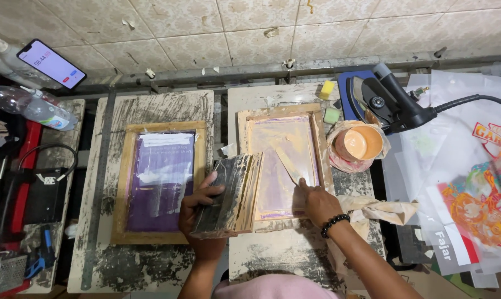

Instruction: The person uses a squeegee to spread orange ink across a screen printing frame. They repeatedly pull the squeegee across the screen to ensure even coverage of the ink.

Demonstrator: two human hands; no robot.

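My left hand point(202, 206) grips a wide wooden squeegee point(231, 192) with a dark, ink-stained blade, held upright between the two screens. My right hand point(318, 200), a black bead bracelet on its wrist, holds a thin spatula point(289, 164) whose blade lies on the mesh of the right printing screen point(282, 166). That screen has a wooden frame and pale pinkish mesh. The left screen point(160, 181) has a wooden frame and purple mesh, with clear tape across it.
A cup of orange ink point(359, 143) wrapped in plastic sits right of the screens. A black clothes iron point(384, 99) with cord lies behind it. Printed transfer sheets point(478, 205) cover the right. A phone point(51, 63) and plastic bottles point(31, 105) stand at the far left.
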